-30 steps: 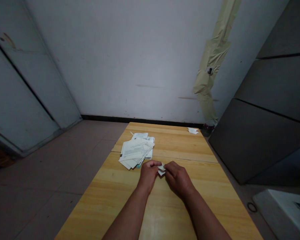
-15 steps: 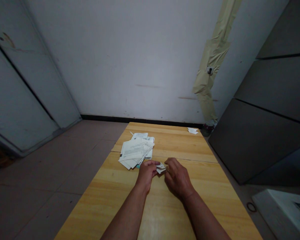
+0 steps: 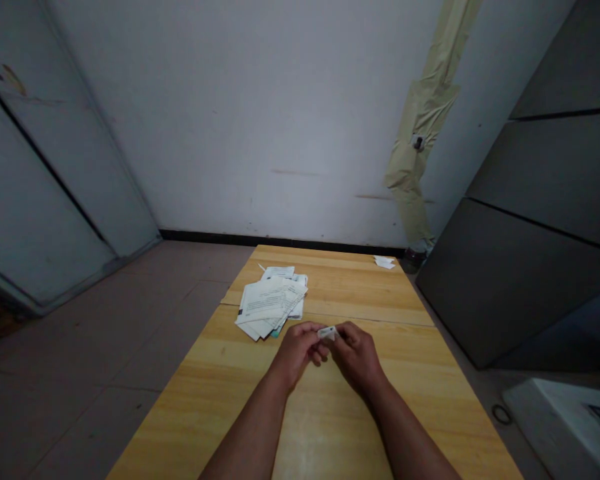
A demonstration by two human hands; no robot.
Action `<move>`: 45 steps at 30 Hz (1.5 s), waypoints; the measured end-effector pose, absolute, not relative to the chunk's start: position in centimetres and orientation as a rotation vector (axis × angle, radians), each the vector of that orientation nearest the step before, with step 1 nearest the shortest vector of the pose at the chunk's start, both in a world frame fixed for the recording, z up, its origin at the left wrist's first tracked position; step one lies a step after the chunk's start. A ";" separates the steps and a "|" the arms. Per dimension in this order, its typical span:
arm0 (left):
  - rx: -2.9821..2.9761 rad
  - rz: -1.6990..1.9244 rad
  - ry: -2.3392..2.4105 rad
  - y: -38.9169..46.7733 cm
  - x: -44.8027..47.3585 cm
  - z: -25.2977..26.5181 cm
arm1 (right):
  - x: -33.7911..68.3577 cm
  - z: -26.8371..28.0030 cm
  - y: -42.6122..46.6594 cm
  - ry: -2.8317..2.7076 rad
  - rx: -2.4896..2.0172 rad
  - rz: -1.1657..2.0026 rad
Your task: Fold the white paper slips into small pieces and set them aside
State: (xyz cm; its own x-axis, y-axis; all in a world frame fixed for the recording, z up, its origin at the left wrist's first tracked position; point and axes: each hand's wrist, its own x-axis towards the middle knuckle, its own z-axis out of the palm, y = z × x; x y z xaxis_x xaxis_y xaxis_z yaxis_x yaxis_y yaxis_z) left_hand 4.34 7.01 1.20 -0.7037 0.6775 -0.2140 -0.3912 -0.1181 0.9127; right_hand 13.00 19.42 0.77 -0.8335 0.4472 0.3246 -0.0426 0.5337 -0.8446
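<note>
A small folded piece of paper (image 3: 327,332) is pinched between my two hands, just above the wooden table (image 3: 330,427). My left hand (image 3: 300,347) grips its left end with thumb and forefinger, the other fingers curled beneath. On its right end, my right hand (image 3: 355,350) closes with the fingertips partly hidden behind the back of the hand. Left of and beyond my left hand lies a loose pile of printed papers (image 3: 270,303), fanned over one another, with a bit of teal showing under its near edge.
Small folded white papers (image 3: 384,262) lie at the table's far right corner. Behind the table stands a white wall (image 3: 280,120) with taped-over cable (image 3: 410,153). Grey panels (image 3: 540,267) rise on the right, and a white box (image 3: 555,420) sits on the floor nearby.
My right hand has come in to the left and now holds the paper's right end. The folded paper has turned and looks flatter and narrower. The pile stays put.
</note>
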 end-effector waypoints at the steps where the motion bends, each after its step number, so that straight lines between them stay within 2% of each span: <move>1: 0.361 1.881 1.473 7.1 4.4 1.2 | 13.0 0.8 19.4 -2.215 -0.380 1.359; 8: 0.424 1.995 1.663 7.7 5.0 0.9 | 12.7 0.7 19.4 -1.908 -0.513 1.835; 12: 0.714 1.937 2.022 7.8 5.4 0.6 | 12.6 0.3 19.3 -1.791 -0.619 1.976; 16: 0.918 1.803 2.276 7.7 5.5 0.9 | 12.6 0.2 19.3 -1.787 -0.620 1.977; 23: 1.033 1.824 2.334 7.4 5.4 1.0 | 12.7 0.3 19.3 -1.827 -0.605 1.987; 32: 1.399 1.647 2.615 7.7 5.6 0.3 | 12.6 -0.3 19.5 -1.837 -0.578 1.988; 45: 1.417 1.469 2.694 8.1 6.4 0.2 | 12.6 0.8 19.1 -1.832 -0.583 1.900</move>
State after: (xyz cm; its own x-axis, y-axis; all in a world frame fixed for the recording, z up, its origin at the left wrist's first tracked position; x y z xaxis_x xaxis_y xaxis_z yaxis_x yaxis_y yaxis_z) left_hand 6.38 8.11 0.15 -0.6250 0.5567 0.5473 0.7616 0.2808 0.5841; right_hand 12.55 19.08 0.81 -0.8165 0.5773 -0.0011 -0.0200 -0.0301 -0.9993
